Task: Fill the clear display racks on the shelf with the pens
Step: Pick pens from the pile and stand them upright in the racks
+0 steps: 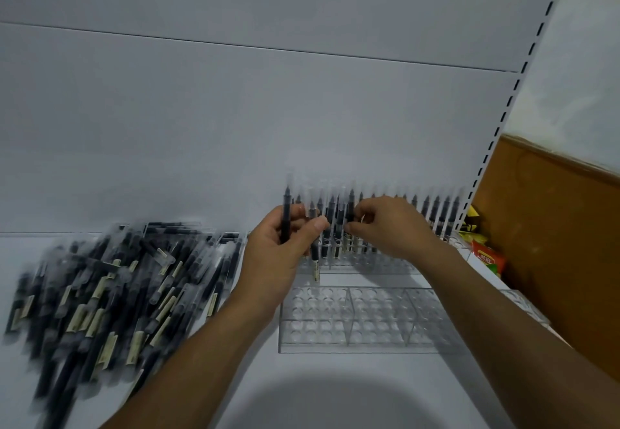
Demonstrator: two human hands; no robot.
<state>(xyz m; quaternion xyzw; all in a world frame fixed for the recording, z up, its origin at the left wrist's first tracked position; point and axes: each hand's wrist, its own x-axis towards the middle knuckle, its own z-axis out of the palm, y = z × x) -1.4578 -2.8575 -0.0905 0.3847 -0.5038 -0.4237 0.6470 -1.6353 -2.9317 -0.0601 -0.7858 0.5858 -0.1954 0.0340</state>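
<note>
At the back of the shelf (369,371), the rear rack (379,264) has a row of pens (436,209) standing in it, fullest toward its right side. My right hand (389,230) pinches a black pen (350,209) among them, and my left hand (285,254) grips two spare pens (314,254). The front rack (369,319) holds nothing, and a big pile of pens (117,287) lies at the left, so I judge most of the work is not yet done.
</note>
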